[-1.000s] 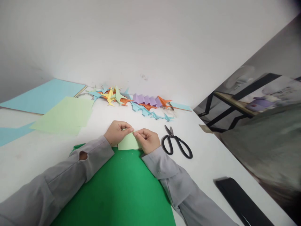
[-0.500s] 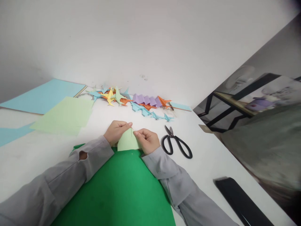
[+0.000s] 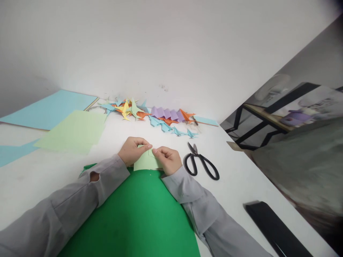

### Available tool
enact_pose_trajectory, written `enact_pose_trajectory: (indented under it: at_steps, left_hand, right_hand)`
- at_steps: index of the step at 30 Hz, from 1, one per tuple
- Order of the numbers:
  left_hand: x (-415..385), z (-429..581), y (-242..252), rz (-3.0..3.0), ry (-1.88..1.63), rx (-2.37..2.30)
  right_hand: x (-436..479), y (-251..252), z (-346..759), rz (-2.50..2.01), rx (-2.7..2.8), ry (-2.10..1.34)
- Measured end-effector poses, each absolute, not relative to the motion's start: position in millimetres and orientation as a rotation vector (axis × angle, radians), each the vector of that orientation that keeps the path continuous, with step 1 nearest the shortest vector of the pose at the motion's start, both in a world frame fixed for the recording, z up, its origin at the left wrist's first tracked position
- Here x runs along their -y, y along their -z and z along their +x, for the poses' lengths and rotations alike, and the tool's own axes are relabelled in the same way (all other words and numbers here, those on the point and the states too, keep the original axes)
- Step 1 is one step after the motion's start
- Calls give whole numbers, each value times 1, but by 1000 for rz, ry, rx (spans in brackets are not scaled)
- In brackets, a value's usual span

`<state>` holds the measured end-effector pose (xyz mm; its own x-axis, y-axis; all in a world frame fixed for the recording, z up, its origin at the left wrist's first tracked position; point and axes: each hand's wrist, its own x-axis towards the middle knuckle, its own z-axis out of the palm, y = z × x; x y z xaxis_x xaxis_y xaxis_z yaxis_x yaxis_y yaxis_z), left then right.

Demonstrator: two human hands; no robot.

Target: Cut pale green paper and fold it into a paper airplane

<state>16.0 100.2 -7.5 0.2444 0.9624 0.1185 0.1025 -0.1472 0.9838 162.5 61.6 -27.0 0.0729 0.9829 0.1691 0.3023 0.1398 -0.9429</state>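
A small light green sheet of paper (image 3: 146,162) with a crease line near its top lies between my hands, at the far edge of a big green sheet (image 3: 139,210). My left hand (image 3: 133,150) is closed, with thumb and forefinger pinching the paper's upper edge. From the right, my right hand (image 3: 169,159) pinches the same paper near its upper right corner. The fingertips are close together, and they partly hide the paper's top edge.
Black-handled scissors (image 3: 200,161) lie right of my right hand. Folded paper cranes (image 3: 128,110) and a purple pleated strip (image 3: 166,113) line the wall. Light green sheets (image 3: 75,132) and blue sheets (image 3: 53,110) lie left. A black flat object (image 3: 276,228) rests front right.
The light green paper's top has come down toward me and its peak now looks flatter. My left thumb and fingertips have shifted slightly down and right; my right hand has barely moved.
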Motion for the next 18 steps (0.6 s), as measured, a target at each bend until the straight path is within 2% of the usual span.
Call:
enact_pose_trajectory:
  at_steps: [7,18]
  left_hand:
    - [-101,15,8,1474,-1157,-1128]
    - [-105,16,12,1337,-1189,-1150]
  right_hand:
    - [-53,20,154,-1290,1048,-1187]
    - [-56,24,157,-1206,1051,-1279]
